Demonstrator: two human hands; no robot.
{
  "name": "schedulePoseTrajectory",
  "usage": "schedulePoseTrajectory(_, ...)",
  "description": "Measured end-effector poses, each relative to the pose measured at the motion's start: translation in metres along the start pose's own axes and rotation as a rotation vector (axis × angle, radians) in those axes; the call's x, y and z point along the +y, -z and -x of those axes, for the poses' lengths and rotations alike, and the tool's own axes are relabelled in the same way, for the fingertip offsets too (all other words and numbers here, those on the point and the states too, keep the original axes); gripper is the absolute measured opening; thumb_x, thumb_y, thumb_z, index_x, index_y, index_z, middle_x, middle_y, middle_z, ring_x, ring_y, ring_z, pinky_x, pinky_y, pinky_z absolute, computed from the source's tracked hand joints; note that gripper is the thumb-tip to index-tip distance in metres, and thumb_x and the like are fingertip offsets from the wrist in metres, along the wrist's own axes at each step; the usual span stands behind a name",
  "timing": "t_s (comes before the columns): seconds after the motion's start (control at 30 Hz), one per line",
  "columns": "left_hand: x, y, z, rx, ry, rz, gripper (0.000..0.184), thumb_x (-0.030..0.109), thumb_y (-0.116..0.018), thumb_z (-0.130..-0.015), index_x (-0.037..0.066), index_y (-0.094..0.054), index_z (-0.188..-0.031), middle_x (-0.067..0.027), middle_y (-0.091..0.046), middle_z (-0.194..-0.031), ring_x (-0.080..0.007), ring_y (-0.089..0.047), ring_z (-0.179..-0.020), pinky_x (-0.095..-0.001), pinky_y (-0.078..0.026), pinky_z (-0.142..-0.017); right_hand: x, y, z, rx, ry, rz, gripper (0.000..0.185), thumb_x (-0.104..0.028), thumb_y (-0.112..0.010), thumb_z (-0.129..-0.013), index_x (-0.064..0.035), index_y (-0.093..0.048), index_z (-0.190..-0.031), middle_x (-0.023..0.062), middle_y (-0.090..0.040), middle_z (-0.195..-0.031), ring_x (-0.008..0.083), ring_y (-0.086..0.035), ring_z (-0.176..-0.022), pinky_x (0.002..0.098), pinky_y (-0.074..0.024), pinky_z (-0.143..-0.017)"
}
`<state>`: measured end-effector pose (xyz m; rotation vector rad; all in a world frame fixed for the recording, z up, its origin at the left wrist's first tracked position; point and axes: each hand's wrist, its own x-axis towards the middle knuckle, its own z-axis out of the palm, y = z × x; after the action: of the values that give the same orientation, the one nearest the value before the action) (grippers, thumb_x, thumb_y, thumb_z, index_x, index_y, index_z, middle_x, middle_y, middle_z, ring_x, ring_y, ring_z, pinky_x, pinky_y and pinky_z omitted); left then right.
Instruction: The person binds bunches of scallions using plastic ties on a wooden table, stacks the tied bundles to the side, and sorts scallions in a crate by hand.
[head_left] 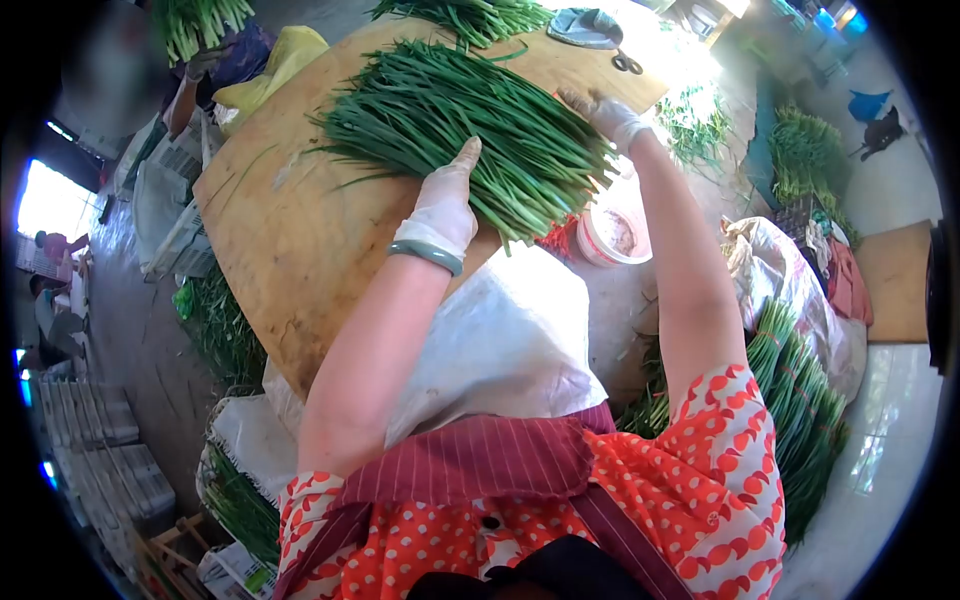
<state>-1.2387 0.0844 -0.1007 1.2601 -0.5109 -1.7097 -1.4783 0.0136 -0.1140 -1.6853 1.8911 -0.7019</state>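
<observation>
One maroon striped apron nearest, over a red-patterned shirt; white sheet just beyond it, reaching under the edge of a wooden board. Left hand, thin white glove, bangle at the wrist, grasps the near side of the bunch of greens, thumb on top, fingers hidden. Bunch lies on the board, leafy tips toward upper left, pale stem ends toward lower right. Right hand, also gloved, is at the bunch's far right side by the stem end; can't tell if it grips or only touches. White bucket sits below the right forearm, off the board. More greens piled to the right, beside a pale sack. Farther up the board: scissors, a grey-blue cloth near them, and a second bunch behind the first. Yellow sack past the board's left edge; beyond it a co-worker's gloved hand, with an upright bundle just above it.
</observation>
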Motion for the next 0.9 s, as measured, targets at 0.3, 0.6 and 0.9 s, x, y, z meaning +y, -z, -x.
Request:
schedulePoseTrajectory(0.3, -0.03, -0.033, -0.058, 0.431, -0.01, -0.432, 0.057, 0.03, -0.074, -0.075, 0.0, -0.052, -0.118, -0.0104, -0.055, -0.118, -0.0178, -0.053, -0.101, -0.0304, -0.045, -0.086, -0.032, -0.051, -0.002, -0.531, -0.069, -0.261, 0.091, -0.069, -0.049, -0.077, 0.008, -0.043, -0.126, 0.0196, -0.056, -0.117, 0.0271, -0.055, -0.105, 0.0328, -0.0396, -0.094)
schedulePoseTrajectory(0.6, 0.012, -0.012, -0.034, -0.144, 0.038, -0.076, 0.054, 0.034, -0.063, -0.085, 0.0, -0.047, -0.125, -0.0081, -0.049, -0.128, -0.0147, -0.043, -0.113, -0.0254, -0.031, -0.099, -0.066, -0.015, 0.012, -0.481, -0.089, -0.115, 0.096, -0.065, -0.06, -0.073, 0.0056, -0.034, -0.132, 0.0186, -0.055, -0.118, 0.0231, -0.053, -0.111, 0.0288, -0.0402, -0.094)
schedulePoseTrajectory(0.9, 0.048, 0.005, -0.026, -0.38, 0.062, -0.694, 0.063, 0.058, -0.044, -0.087, 0.011, -0.044, -0.128, -0.0099, -0.05, -0.126, -0.025, -0.047, -0.111, -0.0441, -0.035, -0.09, -0.104, -0.063, 0.062, -0.071, 0.409, 0.738, 0.119, -0.053, -0.078, -0.054, -0.0116, -0.013, -0.144, 0.0196, -0.023, -0.145, 0.0406, -0.02, -0.133, 0.0629, -0.015, -0.103)
